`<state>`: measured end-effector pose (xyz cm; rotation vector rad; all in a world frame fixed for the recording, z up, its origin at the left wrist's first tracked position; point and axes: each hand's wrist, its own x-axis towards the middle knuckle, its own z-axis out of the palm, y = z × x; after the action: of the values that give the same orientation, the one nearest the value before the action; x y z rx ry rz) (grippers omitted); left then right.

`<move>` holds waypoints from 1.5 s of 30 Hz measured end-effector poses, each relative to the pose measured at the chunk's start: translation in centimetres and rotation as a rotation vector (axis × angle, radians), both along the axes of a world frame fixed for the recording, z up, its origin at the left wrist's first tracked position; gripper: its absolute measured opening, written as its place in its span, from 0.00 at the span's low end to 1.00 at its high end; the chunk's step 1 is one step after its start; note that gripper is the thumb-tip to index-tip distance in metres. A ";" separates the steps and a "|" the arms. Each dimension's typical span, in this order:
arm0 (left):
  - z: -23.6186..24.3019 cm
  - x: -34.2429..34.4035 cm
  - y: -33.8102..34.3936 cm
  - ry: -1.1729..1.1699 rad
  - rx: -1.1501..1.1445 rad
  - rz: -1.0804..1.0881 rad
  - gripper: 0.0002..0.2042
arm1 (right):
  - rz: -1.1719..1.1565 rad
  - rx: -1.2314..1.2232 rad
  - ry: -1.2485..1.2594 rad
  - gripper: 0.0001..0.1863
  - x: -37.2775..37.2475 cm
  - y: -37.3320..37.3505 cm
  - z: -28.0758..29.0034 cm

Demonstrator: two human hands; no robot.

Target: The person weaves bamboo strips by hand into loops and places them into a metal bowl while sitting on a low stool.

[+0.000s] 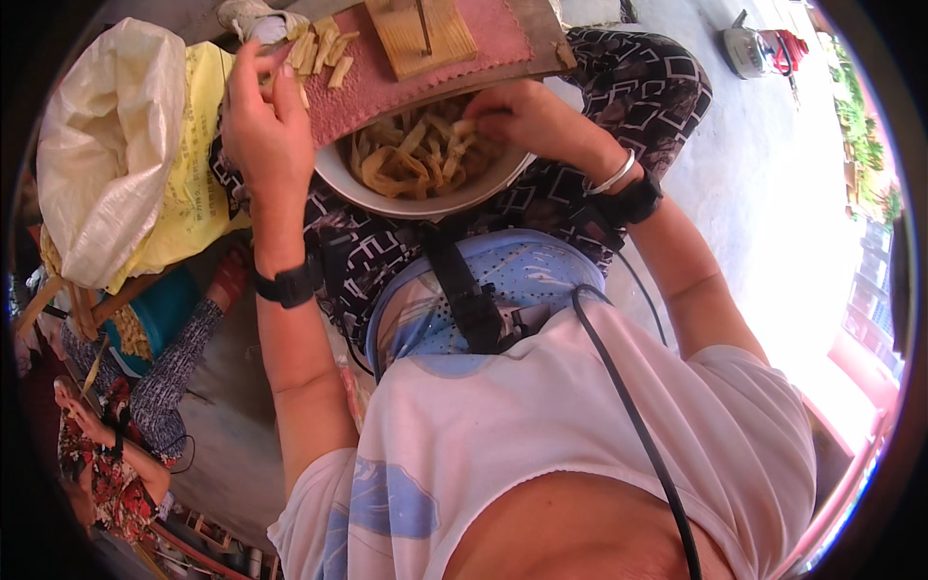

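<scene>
The pale strips point(416, 164) lie in a loose, tangled heap inside the bowl point(425, 206), which sits on the person's lap; the board's near edge covers its far side. The right hand point(539, 118) reaches over the bowl's right side, fingers curled narrowly down among the strips. The fingertips are dim under the board, so I cannot tell whether they grip a strip or only touch the heap.

The left hand point(266, 135) is at the board's left edge, its thumb and forefinger raised and parted in a V, just beside the cut pieces point(324, 46). These short pieces lie in a small group on the pink cover point(362, 101) of the board point(541, 63). To their right, 1 wooden block point(411, 39) rests on the cover, with 1 thin metal rod point(423, 27) standing on it.

The right wrist wears a bracelet point(614, 174) and a black band point(630, 198); the left wrist wears another band. Left of the lap are a white sack point(106, 145) and yellow sack point(198, 164). Beyond, a co-worker's hand point(87, 418) is near a teal tub point(169, 300). A kettle point(746, 50) stands on the floor at upper right.
</scene>
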<state>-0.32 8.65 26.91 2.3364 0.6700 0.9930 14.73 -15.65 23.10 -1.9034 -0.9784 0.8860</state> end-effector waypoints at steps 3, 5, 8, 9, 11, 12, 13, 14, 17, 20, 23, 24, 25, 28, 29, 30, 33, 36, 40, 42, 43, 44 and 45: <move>-0.9 -2.5 -1.5 -0.006 -0.012 -0.093 0.12 | 0.315 -0.137 -0.486 0.07 -0.3 0.1 -2.3; -1.9 -3.4 -2.6 0.046 -0.109 -0.128 0.09 | 0.478 -0.267 -0.544 0.07 -1.7 1.4 -3.8; -2.9 -4.3 -3.6 0.156 -0.251 -0.171 0.08 | 0.586 -0.297 -0.574 0.14 -4.8 6.3 -5.5; -3.0 -4.4 -3.8 0.172 -0.271 -0.179 0.08 | 0.677 -0.450 -0.591 0.14 -5.5 8.3 -5.1; -3.0 -4.4 -4.1 0.190 -0.319 -0.210 0.08 | 0.763 -0.608 -0.610 0.14 -6.2 9.0 -5.1; -2.9 -4.3 -4.0 0.191 -0.326 -0.215 0.09 | 0.738 -0.550 -0.718 0.15 -6.7 9.2 -5.2; -2.7 -4.3 -4.0 0.193 -0.334 -0.223 0.09 | 0.729 -0.516 -0.773 0.15 -6.8 9.1 -5.3; -2.5 -4.0 -3.9 0.171 -0.451 -0.299 0.10 | 0.709 -0.485 -0.832 0.16 -6.6 9.1 -5.3; -1.3 -4.4 -4.8 0.145 -0.668 -0.453 0.13 | 0.347 -0.086 0.150 0.13 -6.3 6.0 0.1; 1.9 -5.1 -6.1 0.132 -0.954 -0.640 0.15 | 0.093 0.227 0.974 0.13 -5.5 2.8 6.1; 6.3 -6.5 -7.0 0.038 -1.145 -0.730 0.12 | 0.173 0.237 1.196 0.15 -4.6 -0.1 10.2; 8.3 -6.5 -7.3 0.025 -1.161 -0.759 0.11 | 0.216 0.182 1.091 0.15 -4.5 -1.5 11.6; 10.2 -6.8 -7.4 0.091 -0.928 -0.729 0.09 | 0.269 0.123 0.989 0.15 -4.4 -2.6 12.9; 12.7 -9.1 -7.6 0.191 -0.665 -0.637 0.07 | 0.295 0.019 0.688 0.12 -4.8 -5.2 14.2; 12.7 -9.7 -7.4 0.208 -0.653 -0.611 0.07 | 0.253 0.009 0.609 0.12 -5.1 -5.8 14.0; 12.8 -10.3 -7.3 0.225 -0.638 -0.582 0.06 | 0.213 -0.008 0.571 0.10 -5.4 -6.3 13.6; 10.4 -11.8 -6.6 0.421 -0.717 -0.629 0.05 | 0.178 0.088 0.069 0.09 -6.3 -7.3 10.8; 7.7 -11.1 -7.4 0.440 -0.256 -0.618 0.07 | 0.198 0.088 -0.338 0.07 -7.0 -6.5 9.2; 6.2 -6.1 -11.5 0.299 -0.676 -0.732 0.16 | 0.075 0.165 -0.317 0.06 -8.2 -4.2 9.4; 5.4 -4.9 -12.4 0.249 -0.929 -0.744 0.14 | -0.071 0.222 -0.167 0.05 -7.8 -3.5 9.0; 4.7 -4.0 -12.2 0.292 -0.814 -0.740 0.13 | -0.145 0.173 -0.089 0.06 -6.9 -3.6 7.9; 4.4 -2.9 -12.0 0.295 -0.731 -0.738 0.12 | -0.154 0.159 -0.059 0.07 -6.6 -3.7 7.3; 3.9 -1.8 -11.8 0.300 -0.652 -0.738 0.12 | -0.099 0.160 -0.037 0.08 -6.8 -3.7 6.7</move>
<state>-2.11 -3.17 30.79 1.8874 0.1441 0.0650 7.92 -19.35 29.85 -1.8212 -0.9398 0.6968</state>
